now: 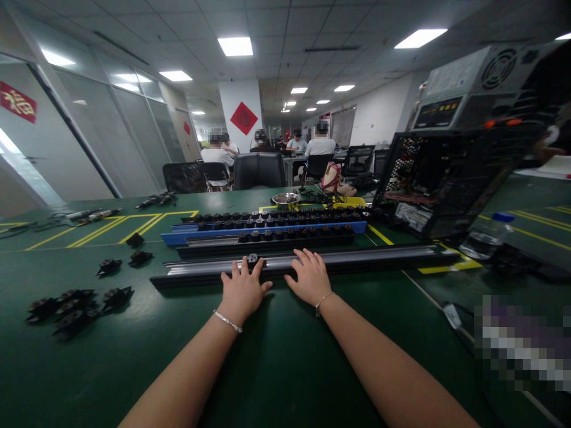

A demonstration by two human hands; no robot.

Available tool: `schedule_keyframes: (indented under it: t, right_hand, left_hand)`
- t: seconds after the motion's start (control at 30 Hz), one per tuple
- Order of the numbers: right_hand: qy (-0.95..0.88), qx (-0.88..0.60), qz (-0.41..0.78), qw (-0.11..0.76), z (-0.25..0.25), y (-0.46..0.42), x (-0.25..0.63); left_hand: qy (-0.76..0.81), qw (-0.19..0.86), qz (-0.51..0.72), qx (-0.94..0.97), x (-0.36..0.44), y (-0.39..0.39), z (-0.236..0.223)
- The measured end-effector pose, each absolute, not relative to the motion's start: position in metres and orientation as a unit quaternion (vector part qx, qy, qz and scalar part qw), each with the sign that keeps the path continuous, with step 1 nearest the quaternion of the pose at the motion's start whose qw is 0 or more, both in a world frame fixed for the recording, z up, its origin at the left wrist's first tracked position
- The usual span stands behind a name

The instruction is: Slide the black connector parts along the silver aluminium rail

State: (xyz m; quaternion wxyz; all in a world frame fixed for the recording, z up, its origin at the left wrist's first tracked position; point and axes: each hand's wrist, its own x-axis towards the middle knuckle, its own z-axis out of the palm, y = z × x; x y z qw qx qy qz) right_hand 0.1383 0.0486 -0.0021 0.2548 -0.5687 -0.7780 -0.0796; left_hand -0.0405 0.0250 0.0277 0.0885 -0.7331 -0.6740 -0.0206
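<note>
A long black rail with a silvery channel (pixel 379 257) lies crosswise on the green table in front of me. My left hand (pixel 243 289) rests on its near side with fingers spread, the fingertips beside a small black socket-like module (pixel 253 259) seated in the channel. To its right, my right hand (pixel 311 276) lies over the rail, fingers stretched out and apart. Neither hand is wrapped round anything. Behind are more rails, one of them blue (pixel 173 238), carrying rows of black modules (pixel 285 232). Several loose black modules (pixel 74 309) lie at the left.
An open computer case (pixel 428 178) with power supply units (pixel 464 77) on top stands at the right. Near it are a clear bottle with a blue cap (pixel 484 238) and a cable (pixel 452 315). A metal bowl (pixel 285 199) sits behind the rails. Several people sit farther back.
</note>
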Motion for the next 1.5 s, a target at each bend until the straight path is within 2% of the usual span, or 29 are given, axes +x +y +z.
schedule_keyframes:
  t: [0.63,1.5]
  right_hand:
    - [-0.776,-0.568,-0.091,0.259,-0.004,0.050,0.139]
    - [-0.778,-0.567,-0.084,0.257,-0.003,0.050,0.138]
  left_hand:
    - [-0.712,0.012,0.054,-0.700,-0.048,0.026,0.047]
    - [-0.720,-0.023,0.084,-0.689,-0.064,0.033,0.053]
